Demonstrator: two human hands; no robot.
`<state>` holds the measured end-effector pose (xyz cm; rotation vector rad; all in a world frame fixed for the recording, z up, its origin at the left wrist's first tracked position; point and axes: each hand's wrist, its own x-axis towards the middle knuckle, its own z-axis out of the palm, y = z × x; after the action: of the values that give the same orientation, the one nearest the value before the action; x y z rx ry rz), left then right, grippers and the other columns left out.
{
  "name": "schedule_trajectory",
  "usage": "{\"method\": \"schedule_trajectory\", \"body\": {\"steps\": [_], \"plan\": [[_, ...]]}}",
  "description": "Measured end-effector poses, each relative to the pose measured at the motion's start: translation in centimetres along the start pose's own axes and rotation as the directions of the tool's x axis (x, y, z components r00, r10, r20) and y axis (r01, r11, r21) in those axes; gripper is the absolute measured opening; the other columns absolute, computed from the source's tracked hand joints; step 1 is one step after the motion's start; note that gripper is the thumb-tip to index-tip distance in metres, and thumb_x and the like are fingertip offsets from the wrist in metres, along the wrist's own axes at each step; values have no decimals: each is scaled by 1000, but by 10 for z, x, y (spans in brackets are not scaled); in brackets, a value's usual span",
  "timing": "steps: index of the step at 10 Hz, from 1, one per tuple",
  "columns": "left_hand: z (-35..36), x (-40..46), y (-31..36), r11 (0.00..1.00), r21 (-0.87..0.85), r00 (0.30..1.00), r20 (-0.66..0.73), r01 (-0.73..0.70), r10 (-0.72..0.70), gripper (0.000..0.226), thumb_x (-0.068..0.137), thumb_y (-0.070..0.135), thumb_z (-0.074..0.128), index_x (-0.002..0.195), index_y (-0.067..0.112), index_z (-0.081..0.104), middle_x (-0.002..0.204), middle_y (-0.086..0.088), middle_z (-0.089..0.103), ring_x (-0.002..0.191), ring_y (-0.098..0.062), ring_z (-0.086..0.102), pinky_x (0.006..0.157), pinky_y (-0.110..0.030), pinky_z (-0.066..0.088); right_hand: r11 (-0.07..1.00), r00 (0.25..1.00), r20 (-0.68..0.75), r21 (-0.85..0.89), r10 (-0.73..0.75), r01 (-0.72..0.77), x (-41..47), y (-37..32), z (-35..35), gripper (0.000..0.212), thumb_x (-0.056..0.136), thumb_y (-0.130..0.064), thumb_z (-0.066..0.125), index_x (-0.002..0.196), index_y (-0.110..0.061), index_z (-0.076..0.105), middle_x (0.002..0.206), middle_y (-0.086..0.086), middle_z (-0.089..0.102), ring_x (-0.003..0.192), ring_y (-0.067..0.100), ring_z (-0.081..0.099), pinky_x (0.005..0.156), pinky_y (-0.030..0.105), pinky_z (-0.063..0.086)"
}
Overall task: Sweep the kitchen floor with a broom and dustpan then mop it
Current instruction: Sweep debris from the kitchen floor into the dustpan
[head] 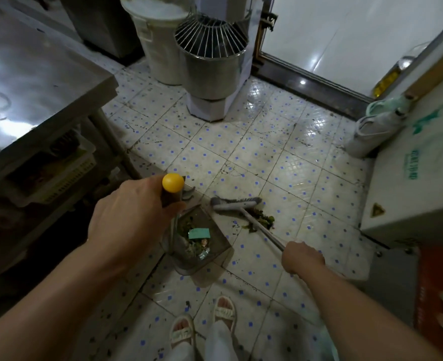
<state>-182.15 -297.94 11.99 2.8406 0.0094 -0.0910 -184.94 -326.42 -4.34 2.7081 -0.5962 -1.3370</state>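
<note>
- Nearest to us: two feet in pale strappy sandals (202, 327) on the white tiled floor with small blue squares (280, 157). The tiles shine and carry dark specks; we judge them hard and possibly slick underfoot.
- Our left hand (126, 220) has its fingers wrapped round the dark upright handle with the round yellow cap (173, 183). This is the handle of the grey metal dustpan (202, 246), one in count, which sits on the floor just ahead of the feet.
- Dustpan contents: leafy green scraps, one teal paper slip (199, 233), other small bits we cannot identify. We judge the load light and the pan stiff; holding high on the handle keeps it steady but gives little control over tilt, so loose scraps could spill if it tips.
- Our right hand (302, 257) is clenched round the thin pale shaft of the grey-headed broom (237, 203), one in count. The grip sits low on the shaft. The head lies on the floor just beyond the pan, to its right.
- One heap of wet-looking green vegetable debris (263, 220) lies beside the shaft, outside the pan. We judge it soft and sticky, likely to smear rather than roll; short firm strokes toward the pan seem apt.
- Further off: one steel table (40, 82) at left, one steel bowl with a wire guard (212, 56), one white bin (157, 43).
- No mop in view.
</note>
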Motion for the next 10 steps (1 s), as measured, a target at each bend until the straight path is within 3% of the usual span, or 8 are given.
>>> {"method": "schedule_trajectory", "body": {"steps": [1, 3, 4, 5, 6, 7, 9, 10], "plan": [[2, -4, 6, 999, -7, 999, 7, -51, 52, 18, 82, 50, 62, 88, 37, 52, 58, 17, 32, 60, -17, 40, 45, -19, 24, 999, 998, -32, 10, 51, -50, -17, 16, 7, 37, 95, -14, 41, 131, -14, 48, 130, 8, 53, 113, 24, 55, 87, 34, 44], [12, -1, 22, 993, -26, 993, 13, -113, 113, 36, 80, 48, 66, 61, 35, 38, 57, 18, 35, 56, -16, 40, 46, -19, 26, 975, 990, -45, 186, 132, -121, -24, 41, 2, 28, 96, -15, 39, 119, -13, 55, 116, 6, 59, 91, 20, 57, 77, 29, 44], [18, 8, 33, 993, -43, 993, 23, -113, 114, 37, 80, 48, 66, 61, 39, 35, 57, 19, 34, 57, -17, 42, 46, -21, 26, 940, 986, -35, 310, 162, -143, -9, 53, -7, 21, 96, -15, 41, 111, -13, 56, 103, 8, 59, 73, 19, 52, 67, 26, 43], [27, 21, 46, 993, -49, 994, 25, -103, 104, 39, 79, 48, 66, 62, 38, 33, 57, 20, 33, 56, -17, 42, 47, -22, 29, 894, 980, -14, 411, 199, -176, 21, 56, -19, 11, 94, -11, 45, 85, -10, 51, 76, 7, 53, 61, 19, 52, 53, 25, 41], [37, 34, 61, 995, -48, 995, 50, -88, 90, 39, 80, 48, 65, 60, 38, 33, 57, 18, 35, 55, -18, 42, 48, -23, 33, 836, 992, -11, 539, 127, -101, 52, 57, -34, 27, 93, -8, 41, 67, -14, 39, 76, 7, 49, 73, 23, 51, 69, 33, 47], [45, 52, 76, 996, -63, 995, 79, -62, 67, 34, 81, 52, 62, 67, 41, 32, 58, 19, 37, 55, -16, 44, 48, -22, 33, 794, 994, -5, 602, 108, -83, 95, 62, -47, 33, 94, -9, 41, 63, -17, 35, 69, 4, 45, 60, 19, 48, 62, 30, 46], [56, 77, 92, 999, -33, 995, 101, -15, 18, 31, 81, 55, 59, 63, 43, 36, 60, 19, 40, 56, -10, 42, 47, -20, 31, 724, 998, 14, 688, 56, -51, 141, 64, -78, 26, 93, -5, 44, 69, -12, 40, 66, 3, 45, 53, 13, 45, 45, 21, 42], [66, 85, 95, 999, -52, 992, 123, 11, -5, 29, 81, 55, 59, 67, 42, 37, 63, 19, 41, 60, -11, 46, 51, -23, 38, 805, 997, 71, 592, -17, -28, 157, 63, -75, 13, 92, -4, 44, 84, -12, 51, 65, 2, 44, 52, 12, 44, 45, 21, 42]]}}
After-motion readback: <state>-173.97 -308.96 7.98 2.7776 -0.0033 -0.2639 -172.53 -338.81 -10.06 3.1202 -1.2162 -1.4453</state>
